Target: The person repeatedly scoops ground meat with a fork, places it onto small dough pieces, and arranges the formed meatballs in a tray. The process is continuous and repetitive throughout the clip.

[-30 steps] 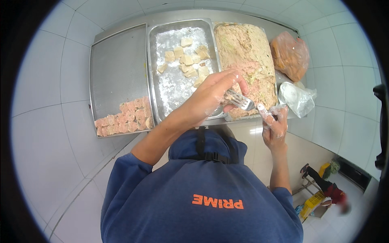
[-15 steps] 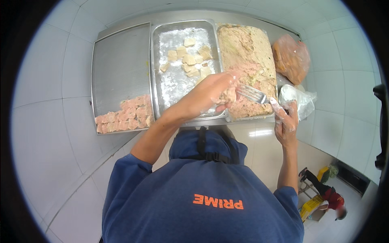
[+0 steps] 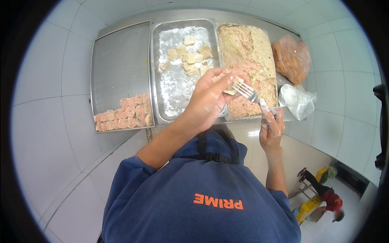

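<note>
My left hand (image 3: 207, 99) is closed around a pale, flat piece (image 3: 229, 92) with pink minced filling on it; most of it is hidden by the fingers. My right hand (image 3: 271, 128), whitened with flour, grips a metal fork (image 3: 248, 92). The fork's tines touch the filling at my left fingertips. Both hands are over the near side of a tray of pink and beige minced filling (image 3: 245, 50). To its left, a floured metal tray (image 3: 167, 91) bears several pale square pieces (image 3: 189, 58) like those of tofu or dough.
On the far left, a metal tray (image 3: 121, 65) has rows of filled pieces (image 3: 125, 113) at its near end. A bag of orange-brown pieces (image 3: 291, 58) and a white plastic bag (image 3: 298, 101) stand at the right. Another person (image 3: 332, 200) is behind, at lower right.
My right hand has moved left with the fork, whose tines now reach the filling in my left hand. My left hand has turned, showing the pale piece more.
</note>
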Tool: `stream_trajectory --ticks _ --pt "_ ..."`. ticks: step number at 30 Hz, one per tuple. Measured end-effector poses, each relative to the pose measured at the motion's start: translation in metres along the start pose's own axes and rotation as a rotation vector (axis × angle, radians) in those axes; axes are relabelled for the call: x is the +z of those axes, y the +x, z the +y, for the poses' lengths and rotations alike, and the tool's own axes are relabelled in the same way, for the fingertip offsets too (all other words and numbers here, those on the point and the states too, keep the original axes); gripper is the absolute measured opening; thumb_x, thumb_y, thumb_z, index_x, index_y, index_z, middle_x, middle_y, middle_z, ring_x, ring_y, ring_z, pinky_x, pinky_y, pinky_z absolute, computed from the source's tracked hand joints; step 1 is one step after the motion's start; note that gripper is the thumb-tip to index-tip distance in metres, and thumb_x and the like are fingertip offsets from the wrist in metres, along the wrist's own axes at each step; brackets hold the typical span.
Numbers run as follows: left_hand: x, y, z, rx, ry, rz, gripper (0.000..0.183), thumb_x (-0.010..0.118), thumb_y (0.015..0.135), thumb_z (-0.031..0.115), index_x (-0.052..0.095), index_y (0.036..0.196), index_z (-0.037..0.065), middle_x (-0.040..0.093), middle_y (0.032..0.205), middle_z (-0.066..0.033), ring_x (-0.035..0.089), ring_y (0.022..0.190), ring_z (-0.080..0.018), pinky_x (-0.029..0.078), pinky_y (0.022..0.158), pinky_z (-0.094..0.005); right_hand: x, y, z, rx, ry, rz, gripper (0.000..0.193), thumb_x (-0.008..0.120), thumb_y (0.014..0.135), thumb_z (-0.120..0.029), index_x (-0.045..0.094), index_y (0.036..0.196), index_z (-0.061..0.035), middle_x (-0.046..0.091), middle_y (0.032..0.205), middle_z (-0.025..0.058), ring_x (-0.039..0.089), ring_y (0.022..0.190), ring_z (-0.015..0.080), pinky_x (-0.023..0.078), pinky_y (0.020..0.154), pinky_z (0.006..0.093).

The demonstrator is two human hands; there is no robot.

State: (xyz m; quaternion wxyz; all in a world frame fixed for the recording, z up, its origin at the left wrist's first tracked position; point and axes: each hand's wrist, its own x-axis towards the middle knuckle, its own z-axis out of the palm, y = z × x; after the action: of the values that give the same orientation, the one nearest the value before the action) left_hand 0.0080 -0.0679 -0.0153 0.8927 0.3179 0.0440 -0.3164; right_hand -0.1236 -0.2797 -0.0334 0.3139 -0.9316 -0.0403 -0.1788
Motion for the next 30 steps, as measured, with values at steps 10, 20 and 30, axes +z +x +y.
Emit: stream_trajectory --ticks 10,20,30 --pt "0.006 0.0 -0.009 0.134 -0.035 -0.003 0.028 0.047 0.112 0.019 0.054 0.132 -0.001 0.067 0.113 -0.0195 0.066 0.113 -0.0299 0.057 0.098 -0.0471 0.012 -0.013 -0.012 -0.032 -0.049 0.073 0.059 0.061 0.081 0.016 0.073 0.134 -0.0072 0.052 0.094 0.0123 0.05 0.083 0.027 0.046 0.074 0.037" --pt "0.007 0.0 -0.008 0.066 -0.217 0.036 0.03 0.046 0.113 0.027 0.055 0.13 0.004 0.065 0.106 -0.0144 0.064 0.101 -0.0257 0.054 0.091 -0.0425 0.035 -0.019 -0.021 -0.038 -0.031 0.082 0.056 0.062 0.08 0.013 0.074 0.132 -0.0052 0.05 0.09 0.0104 0.047 0.083 0.0271 0.041 0.079 0.0393" --pt "-0.005 0.006 0.007 0.008 -0.033 -0.007 0.031 0.044 0.114 0.029 0.063 0.12 0.005 0.064 0.105 -0.0091 0.062 0.097 -0.021 0.053 0.089 -0.0395 0.013 -0.013 -0.002 -0.119 -0.109 0.067 0.059 0.065 0.072 0.012 0.078 0.126 -0.0085 0.048 0.09 0.0103 0.049 0.084 0.0282 0.044 0.078 0.0416"
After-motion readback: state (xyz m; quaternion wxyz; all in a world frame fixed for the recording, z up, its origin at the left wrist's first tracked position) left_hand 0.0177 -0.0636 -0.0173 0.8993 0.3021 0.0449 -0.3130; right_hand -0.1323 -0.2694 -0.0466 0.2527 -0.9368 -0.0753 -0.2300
